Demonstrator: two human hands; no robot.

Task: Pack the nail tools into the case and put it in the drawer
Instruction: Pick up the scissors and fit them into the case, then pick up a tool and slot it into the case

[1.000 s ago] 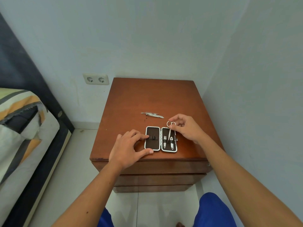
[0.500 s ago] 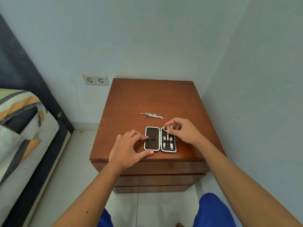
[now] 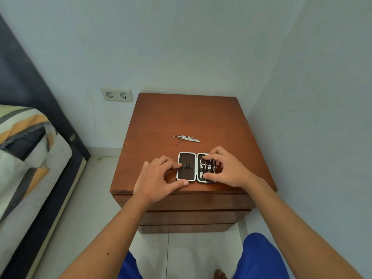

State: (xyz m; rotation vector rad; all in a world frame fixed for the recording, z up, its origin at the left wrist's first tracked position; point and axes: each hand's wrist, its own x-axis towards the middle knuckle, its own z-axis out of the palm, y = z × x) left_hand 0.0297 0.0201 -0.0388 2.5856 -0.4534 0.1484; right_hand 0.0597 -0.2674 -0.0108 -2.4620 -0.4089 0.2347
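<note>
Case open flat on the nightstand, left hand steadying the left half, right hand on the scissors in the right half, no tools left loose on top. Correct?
Not quite. The head view shows loose metal tools lying on the nightstand behind the case. The rest stands: left hand steadies the left half, right hand on the scissors in the right half.

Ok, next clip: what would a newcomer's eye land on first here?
The open case near the front edge of the wooden nightstand, with both hands on it: the left hand steadies the left half, the right hand presses on the scissors in the right half. Behind it lie loose metal tools.
</note>
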